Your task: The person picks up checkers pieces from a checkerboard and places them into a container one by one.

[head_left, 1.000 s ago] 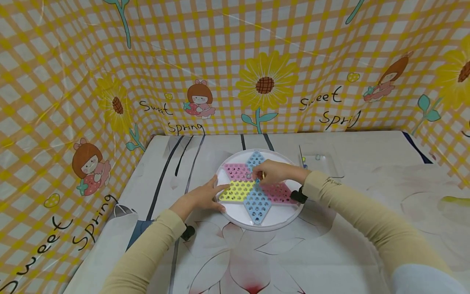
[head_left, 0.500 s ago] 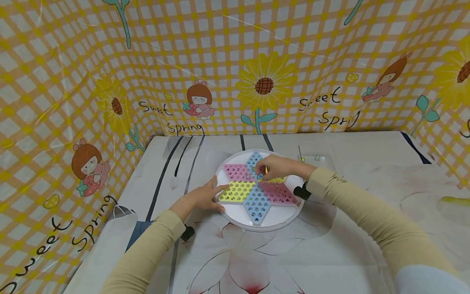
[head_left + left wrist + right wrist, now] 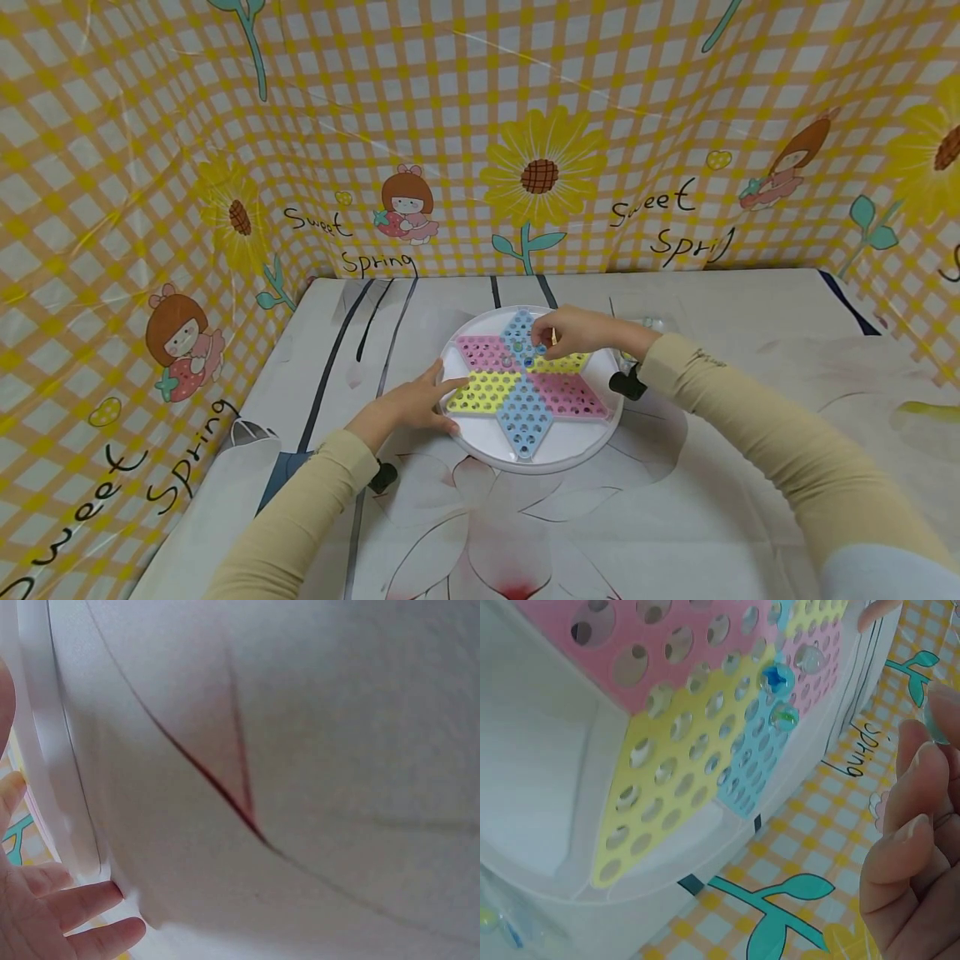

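Three marbles [image 3: 784, 717] sit on the round, star-patterned board [image 3: 573, 433], just left of your right hand [image 3: 576, 332]. That hand pinches a fourth marble [image 3: 934, 727], glassy and greenish, with its fingertips, over the board's far side. Your left hand [image 3: 408, 404], apart from the right, lies with fingers spread at the board's left edge. Beyond your right hand, partly hidden by your sleeve [image 3: 757, 433], a clear tray [image 3: 630, 310] stands on the tabletop [image 3: 750, 304].
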`<state>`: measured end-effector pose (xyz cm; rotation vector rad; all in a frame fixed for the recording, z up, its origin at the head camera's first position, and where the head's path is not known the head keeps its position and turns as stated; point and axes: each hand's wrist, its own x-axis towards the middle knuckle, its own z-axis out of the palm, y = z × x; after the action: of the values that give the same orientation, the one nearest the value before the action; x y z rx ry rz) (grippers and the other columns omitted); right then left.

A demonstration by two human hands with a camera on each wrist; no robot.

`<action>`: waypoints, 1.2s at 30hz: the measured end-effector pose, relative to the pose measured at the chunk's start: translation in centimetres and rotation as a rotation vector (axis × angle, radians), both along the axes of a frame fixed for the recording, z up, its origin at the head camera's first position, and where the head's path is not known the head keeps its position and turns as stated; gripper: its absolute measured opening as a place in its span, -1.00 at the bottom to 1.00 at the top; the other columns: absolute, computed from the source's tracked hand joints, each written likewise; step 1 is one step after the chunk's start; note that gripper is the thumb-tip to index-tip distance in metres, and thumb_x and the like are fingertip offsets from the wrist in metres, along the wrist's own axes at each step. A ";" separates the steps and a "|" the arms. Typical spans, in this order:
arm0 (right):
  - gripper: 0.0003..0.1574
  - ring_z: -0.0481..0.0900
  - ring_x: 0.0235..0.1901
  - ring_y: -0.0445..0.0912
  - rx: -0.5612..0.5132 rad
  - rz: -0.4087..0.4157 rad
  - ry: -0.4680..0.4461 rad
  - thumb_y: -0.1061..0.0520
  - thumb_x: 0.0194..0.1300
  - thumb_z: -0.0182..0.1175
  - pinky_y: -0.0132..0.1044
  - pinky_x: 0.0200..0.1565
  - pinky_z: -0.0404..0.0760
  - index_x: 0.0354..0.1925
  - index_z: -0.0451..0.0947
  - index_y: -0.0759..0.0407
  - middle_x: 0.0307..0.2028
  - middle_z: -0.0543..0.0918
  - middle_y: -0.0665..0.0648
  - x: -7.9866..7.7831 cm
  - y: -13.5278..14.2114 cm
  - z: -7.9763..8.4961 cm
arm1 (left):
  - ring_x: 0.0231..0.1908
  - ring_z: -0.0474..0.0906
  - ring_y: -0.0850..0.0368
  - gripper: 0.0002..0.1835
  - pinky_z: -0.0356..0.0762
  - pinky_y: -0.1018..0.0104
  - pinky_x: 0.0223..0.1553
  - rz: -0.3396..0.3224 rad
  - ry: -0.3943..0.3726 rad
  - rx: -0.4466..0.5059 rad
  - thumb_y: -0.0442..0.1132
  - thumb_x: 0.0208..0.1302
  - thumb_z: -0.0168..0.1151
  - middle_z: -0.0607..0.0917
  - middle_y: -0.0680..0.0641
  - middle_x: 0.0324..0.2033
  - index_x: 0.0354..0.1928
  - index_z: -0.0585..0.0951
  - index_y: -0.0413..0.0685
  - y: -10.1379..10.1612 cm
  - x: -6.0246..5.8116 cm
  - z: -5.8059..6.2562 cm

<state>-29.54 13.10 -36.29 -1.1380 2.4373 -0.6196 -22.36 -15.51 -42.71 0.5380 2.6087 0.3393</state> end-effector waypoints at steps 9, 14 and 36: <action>-0.85 0.40 -0.43 -0.14 0.018 -0.053 -0.001 0.28 0.11 0.23 -0.36 -0.39 0.45 -0.29 0.50 0.23 -0.44 0.51 0.02 -0.2 0.8 0.8 | 0.27 0.11 -0.35 -0.15 0.21 -0.17 0.17 -0.005 0.007 0.008 0.17 0.00 0.27 -0.17 -0.30 0.40 0.37 0.16 0.35 -0.1 0.0 0.0; -0.86 0.40 -0.45 -0.13 0.008 -0.067 0.001 0.29 0.10 0.22 -0.35 -0.41 0.43 -0.30 0.50 0.23 -0.44 0.51 0.03 -0.2 1.4 1.3 | 0.27 0.10 -0.35 -0.14 0.20 -0.17 0.18 -0.009 0.007 -0.002 0.18 0.00 0.26 -0.18 -0.29 0.40 0.37 0.14 0.35 -0.1 -0.1 0.0; -0.88 0.41 -0.39 -0.07 0.008 -0.160 0.024 0.27 0.11 0.23 -0.31 -0.39 0.44 -0.31 0.50 0.20 -0.43 0.51 0.05 -0.8 4.5 2.7 | 0.27 0.13 -0.34 -0.14 0.24 -0.16 0.16 -0.012 0.002 0.000 0.18 0.00 0.27 -0.17 -0.29 0.40 0.37 0.15 0.33 -0.1 -0.1 -0.2</action>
<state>-30.38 17.63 -33.60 -0.9594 2.5666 -0.6468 -22.49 -15.61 -42.89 0.5535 2.6062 0.3353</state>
